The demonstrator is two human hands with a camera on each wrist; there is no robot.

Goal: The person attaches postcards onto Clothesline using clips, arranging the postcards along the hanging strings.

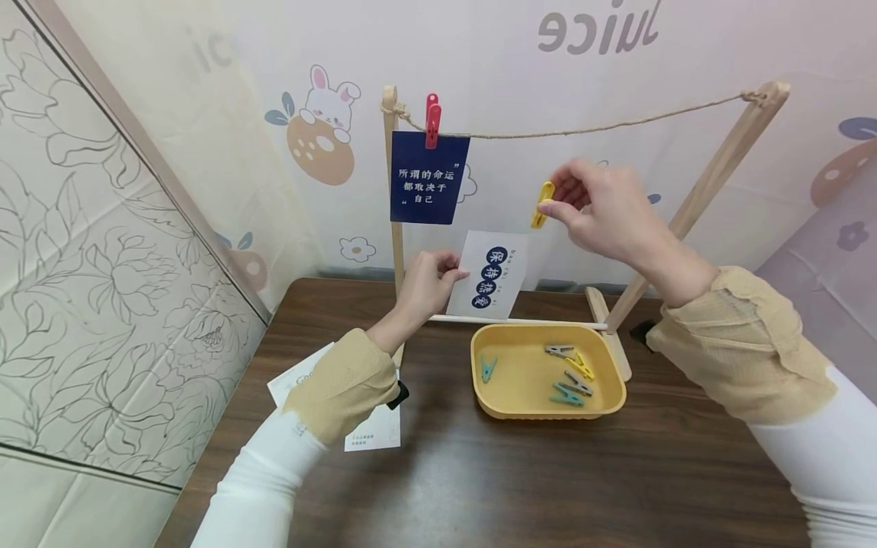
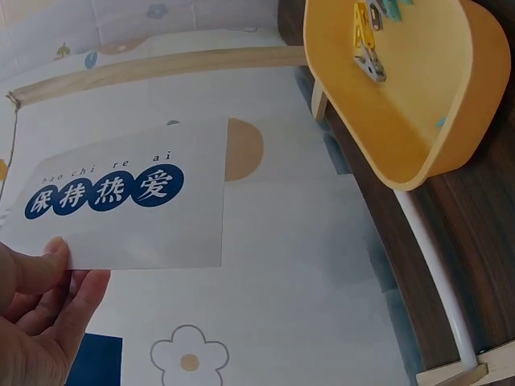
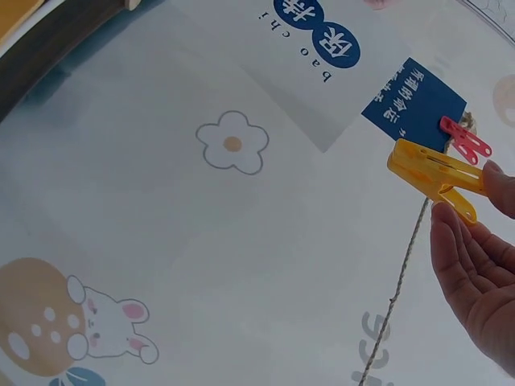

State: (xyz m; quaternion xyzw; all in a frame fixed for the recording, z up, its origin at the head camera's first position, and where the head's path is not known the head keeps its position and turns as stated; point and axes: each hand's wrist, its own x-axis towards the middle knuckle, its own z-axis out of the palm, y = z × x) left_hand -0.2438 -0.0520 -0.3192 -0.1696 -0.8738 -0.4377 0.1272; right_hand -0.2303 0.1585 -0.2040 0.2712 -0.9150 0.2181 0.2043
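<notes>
L hand point(image 1: 423, 285) pinches white card point(image 1: 495, 272) by its edge; R hand point(image 1: 603, 205) pinches yellow clip point(image 1: 543, 204). Risk: the thin edge hold may let the card tilt or slip before the clip bites the string point(image 1: 582, 129).

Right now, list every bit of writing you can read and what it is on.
"所谓的命运都取决于自己": blue card pegged on the string.
"bao chi re ai" and "保持热爱": white card held by the left hand.
"Juice", mirrored: wall covering.
Print on the cards on the table: too small to read.
</notes>
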